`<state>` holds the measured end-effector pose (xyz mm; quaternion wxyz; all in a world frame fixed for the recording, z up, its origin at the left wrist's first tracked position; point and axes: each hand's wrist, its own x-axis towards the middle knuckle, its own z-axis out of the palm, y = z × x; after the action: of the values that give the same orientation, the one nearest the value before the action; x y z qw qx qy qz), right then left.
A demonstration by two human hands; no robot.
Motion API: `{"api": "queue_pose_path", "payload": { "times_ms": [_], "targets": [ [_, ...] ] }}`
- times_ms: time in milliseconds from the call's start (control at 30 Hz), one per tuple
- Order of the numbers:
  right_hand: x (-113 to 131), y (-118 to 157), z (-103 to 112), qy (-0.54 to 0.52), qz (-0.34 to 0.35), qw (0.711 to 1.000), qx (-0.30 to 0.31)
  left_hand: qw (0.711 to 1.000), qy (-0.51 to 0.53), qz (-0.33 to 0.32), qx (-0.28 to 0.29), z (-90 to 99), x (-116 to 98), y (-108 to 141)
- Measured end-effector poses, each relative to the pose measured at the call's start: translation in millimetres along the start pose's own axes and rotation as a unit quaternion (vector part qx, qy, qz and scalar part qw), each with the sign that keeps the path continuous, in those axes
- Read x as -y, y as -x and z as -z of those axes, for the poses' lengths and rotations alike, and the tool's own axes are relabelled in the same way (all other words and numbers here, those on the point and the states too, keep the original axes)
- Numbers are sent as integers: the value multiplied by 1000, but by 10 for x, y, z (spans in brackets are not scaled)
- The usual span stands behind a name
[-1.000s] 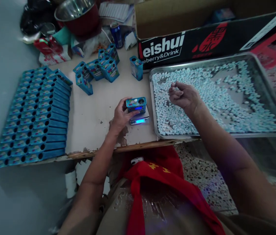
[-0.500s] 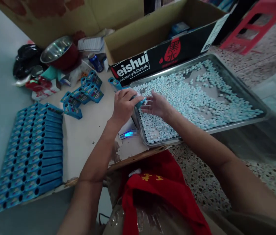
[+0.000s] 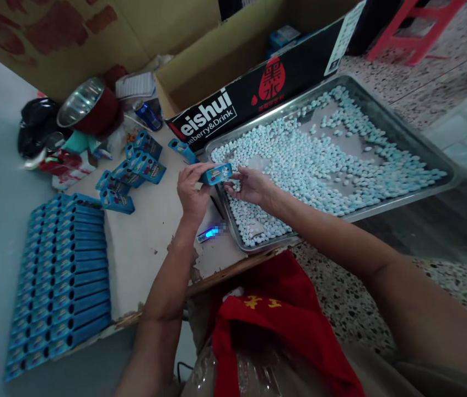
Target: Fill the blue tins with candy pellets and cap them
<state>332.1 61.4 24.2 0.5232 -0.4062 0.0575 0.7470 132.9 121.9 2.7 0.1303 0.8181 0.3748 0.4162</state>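
Note:
A small blue printed box [image 3: 218, 173] is gripped in my left hand [image 3: 193, 190], held level over the left rim of a metal tray [image 3: 398, 116]. Close to the box's right end, my right hand [image 3: 253, 186] is turned palm up with its fingers curled. Some small pale blue candies [image 3: 235, 186] show at its fingertips. Loose candies of the same kind [image 3: 299, 165] cover much of the tray. Below my left hand lies a small device with a lit blue display [image 3: 209, 233], partly blurred.
Rows of blue boxes [image 3: 63, 281] stand at the table's left edge. Several more blue boxes [image 3: 134, 171] sit behind. A black-printed carton [image 3: 253, 88] borders the tray. Farther back are a metal bowl [image 3: 86, 105] and a blue can [image 3: 148, 116]. A red stool [image 3: 415, 36] stands right.
My left hand has turned the box so that its printed side shows. My right hand has drawn its fingers in and sits slightly lower beside the box. The view has shifted a little.

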Motion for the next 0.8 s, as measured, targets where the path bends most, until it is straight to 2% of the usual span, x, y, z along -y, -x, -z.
{"api": "queue_pose_path", "payload": {
  "times_ms": [67,133,267,333,433,567,633,700,800],
  "targets": [
    [6,-7,42,21,-3,1000,8,992,72,88,-46,52,54,151],
    [27,-9,86,50,-2,999,20,970,150,170,-85,149,86,350],
    [105,-17,155,95,20,995,38,924,248,269,-107,359,64,830],
    [133,-33,183,109,38,992,41,908,275,294,-116,393,43,1051],
    [129,-63,226,136,85,986,36,890,300,320,-126,340,47,1278],
    [73,-59,227,173,132,976,6,893,303,317,-106,304,95,1374],
    [56,-15,171,186,108,977,5,904,288,300,-103,407,124,1404],
    [52,55,76,200,81,976,16,909,265,298,-122,597,150,1473],
    [55,179,-101,236,46,970,42,890,241,338,-190,968,172,1646]
  ]
}}
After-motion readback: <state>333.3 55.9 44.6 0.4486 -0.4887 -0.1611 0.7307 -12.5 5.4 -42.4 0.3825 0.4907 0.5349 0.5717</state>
